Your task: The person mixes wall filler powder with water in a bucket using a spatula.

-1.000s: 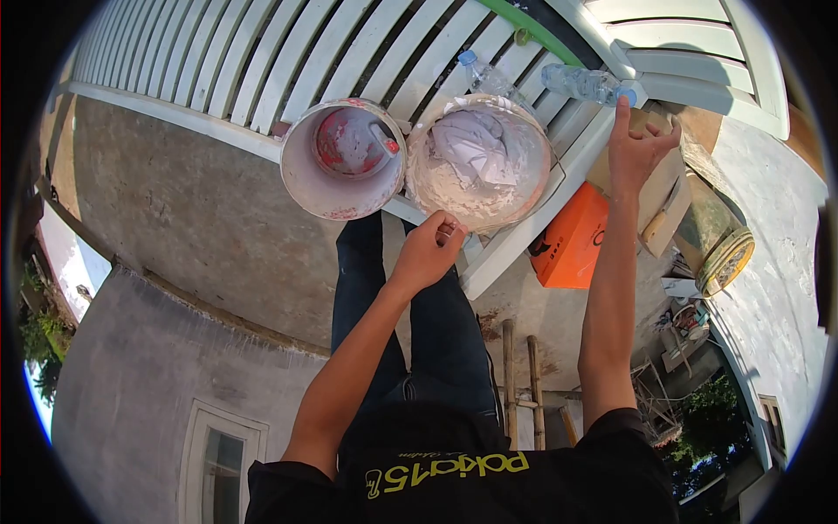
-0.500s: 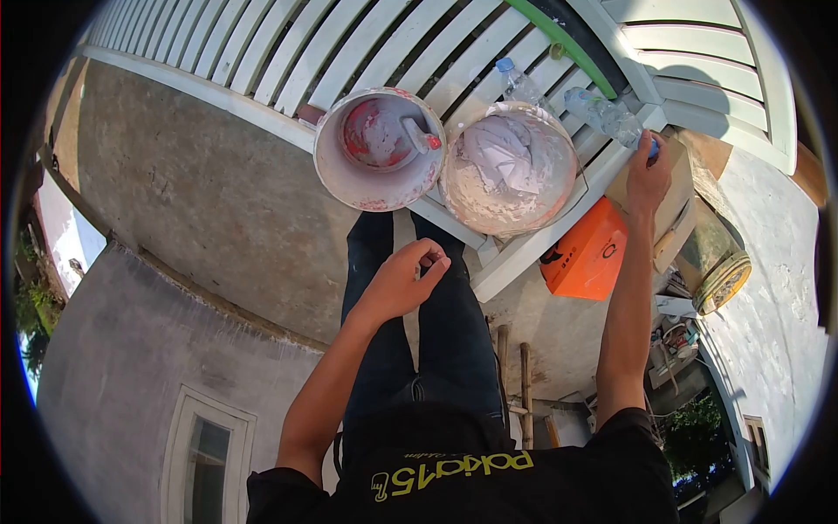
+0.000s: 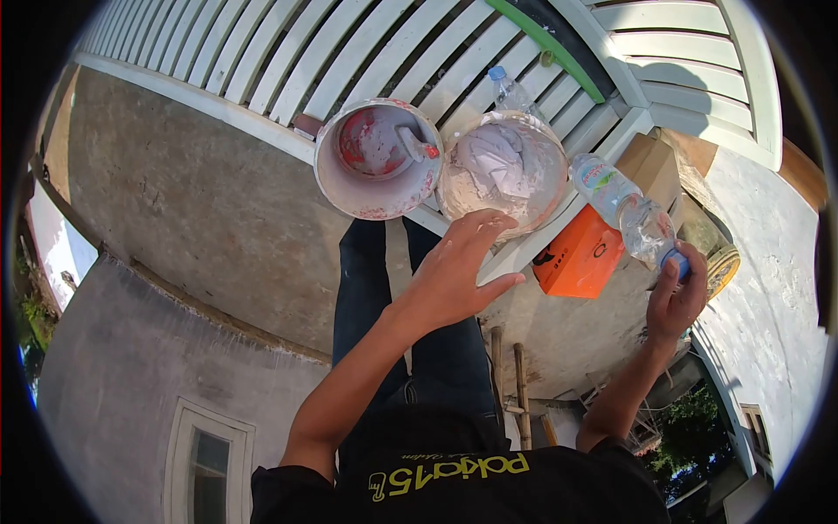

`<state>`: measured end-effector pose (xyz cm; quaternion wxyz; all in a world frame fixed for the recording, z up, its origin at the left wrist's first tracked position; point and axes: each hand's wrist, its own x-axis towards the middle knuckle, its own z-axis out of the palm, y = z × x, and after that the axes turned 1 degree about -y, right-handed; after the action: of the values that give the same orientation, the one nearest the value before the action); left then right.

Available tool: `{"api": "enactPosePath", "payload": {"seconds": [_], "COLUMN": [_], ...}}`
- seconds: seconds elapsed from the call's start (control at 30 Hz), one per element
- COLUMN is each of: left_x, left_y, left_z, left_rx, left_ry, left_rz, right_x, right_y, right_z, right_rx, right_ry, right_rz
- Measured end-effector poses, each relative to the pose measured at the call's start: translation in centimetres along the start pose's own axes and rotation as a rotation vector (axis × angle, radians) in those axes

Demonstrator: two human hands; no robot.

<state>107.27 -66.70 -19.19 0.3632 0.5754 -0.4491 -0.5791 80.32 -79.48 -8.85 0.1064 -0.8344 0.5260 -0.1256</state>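
My right hand (image 3: 677, 301) grips the bottle (image 3: 607, 185) by its cap (image 3: 674, 262), likely for clearance past the bench (image 3: 515, 255)'s right edge; left hand (image 3: 447, 275) open, empty.

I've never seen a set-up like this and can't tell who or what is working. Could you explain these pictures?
There's no robot here: the bare hands belong to a person wearing a head camera. Every picture comes from it, looking forward and down, so the wearer's arms rise from the bottom edge.

On the white slatted bench sit a red-stained bucket, a wider tub with pale, paste-like stuff inside, and a blue-capped bottle behind the tub. An orange box shows beyond the bench's edge.

The right hand holds a clear bottle by its blue cap end. The left hand is open and holds nothing, near the tub.
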Motion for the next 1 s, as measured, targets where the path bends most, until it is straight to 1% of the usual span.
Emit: {"api": "enactPosePath", "payload": {"seconds": [0.13, 0.2, 0.23, 0.3, 0.33, 0.4, 0.43, 0.5, 0.6, 0.77, 1.0], "left_x": [3.1, 3.2, 3.1, 1.6, 0.6, -1.0, -1.7, -3.2, -5.3, -7.5, -8.4], "left_y": [3.0, 2.8, 2.6, 1.2, 0.3, -1.3, -1.9, -2.8, -4.7, -6.4, -7.7], "left_z": [1.0, 0.4, 0.0, -1.1, -1.6, -2.5, -2.8, -3.7, -4.8, -6.0, -7.9], "left_rx": [0.074, 0.195, 0.255, 0.195, 0.164, 0.225, 0.252, 0.27, 0.295, 0.26, 0.23], "left_ry": [0.051, -0.006, -0.036, -0.045, -0.05, 0.038, 0.083, 0.095, 0.131, 0.117, 0.193], "left_rz": [0.276, 0.386, 0.441, 0.347, 0.299, 0.174, 0.114, 0.026, -0.061, -0.217, -0.288], "right_x": [0.5, 0.7, 0.7, 0.7, 0.8, 1.3, 1.4, 1.2, 0.8, 1.2, 3.3], "right_y": [-5.6, -8.5, -9.0, -9.6, -10.4, -11.9, -12.0, -12.0, -13.3, -15.0, -16.8], "right_z": [-1.3, -0.7, -0.2, 1.4, 2.1, 3.8, 4.5, 6.1, 8.8, 11.9, 14.0], "right_rx": [0.17, 0.326, 0.373, 0.47, 0.461, 0.449, 0.447, 0.441, 0.433, 0.564, 0.683], "right_ry": [-0.086, -0.14, -0.173, -0.238, -0.263, -0.312, -0.394, -0.564, -0.636, -0.728, -0.874], "right_rz": [-0.263, -0.33, -0.327, -0.321, -0.244, -0.101, -0.091, -0.068, -0.095, -0.148, -0.254]}}
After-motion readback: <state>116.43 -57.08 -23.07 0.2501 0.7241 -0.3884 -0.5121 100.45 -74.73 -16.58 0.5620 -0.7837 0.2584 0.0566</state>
